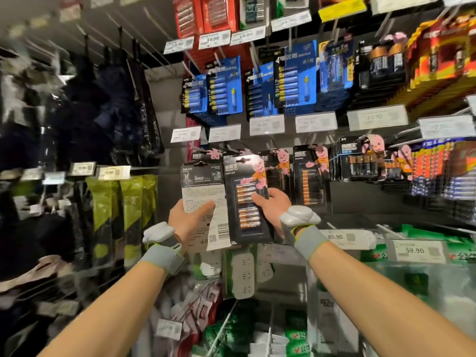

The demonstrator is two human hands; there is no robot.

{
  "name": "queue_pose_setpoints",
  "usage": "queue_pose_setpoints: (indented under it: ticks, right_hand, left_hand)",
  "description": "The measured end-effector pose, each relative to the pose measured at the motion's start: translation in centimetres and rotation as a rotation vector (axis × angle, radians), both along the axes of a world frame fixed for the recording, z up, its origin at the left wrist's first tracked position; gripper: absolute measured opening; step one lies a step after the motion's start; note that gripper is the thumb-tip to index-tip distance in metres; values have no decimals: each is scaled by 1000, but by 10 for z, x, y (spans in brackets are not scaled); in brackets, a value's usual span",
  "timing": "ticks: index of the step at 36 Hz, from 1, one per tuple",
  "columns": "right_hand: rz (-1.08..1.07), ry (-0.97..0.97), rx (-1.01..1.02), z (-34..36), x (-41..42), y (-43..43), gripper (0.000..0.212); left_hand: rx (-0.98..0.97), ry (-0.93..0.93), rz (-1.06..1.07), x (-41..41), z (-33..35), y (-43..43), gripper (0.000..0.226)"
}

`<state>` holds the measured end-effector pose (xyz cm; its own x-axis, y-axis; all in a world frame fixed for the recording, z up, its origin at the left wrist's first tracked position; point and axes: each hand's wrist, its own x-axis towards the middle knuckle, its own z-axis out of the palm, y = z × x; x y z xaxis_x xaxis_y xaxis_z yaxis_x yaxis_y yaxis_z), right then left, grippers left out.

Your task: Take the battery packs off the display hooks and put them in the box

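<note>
My left hand [190, 217] grips a battery pack [203, 186] turned with its white printed back toward me. Beside it, my right hand [273, 204] grips a black battery pack [244, 202] with copper-topped cells and a pink bunny on the card, front side facing me. Both packs are raised in front of the lower row of display hooks [311, 176], where more black packs of the same kind hang. No box is in view.
Blue battery packs [298, 78] hang on the row above, with price tags [315, 122] under them. White power strips [243, 273] and green packages hang lower down. Dark bagged goods fill the left shelving [103, 112].
</note>
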<state>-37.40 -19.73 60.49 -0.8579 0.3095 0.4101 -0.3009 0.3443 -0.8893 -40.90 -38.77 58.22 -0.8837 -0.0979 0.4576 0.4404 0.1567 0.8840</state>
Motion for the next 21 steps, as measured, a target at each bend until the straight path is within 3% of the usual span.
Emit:
queue_pose_setpoints:
  ticks: [13, 21]
  right_hand:
    - [71, 40, 42, 11, -35, -70, 31]
    - [44, 64, -3, 31, -75, -107, 20]
  left_hand:
    - [72, 44, 66, -14, 9, -75, 16]
    - [34, 16, 59, -45, 19, -114, 28]
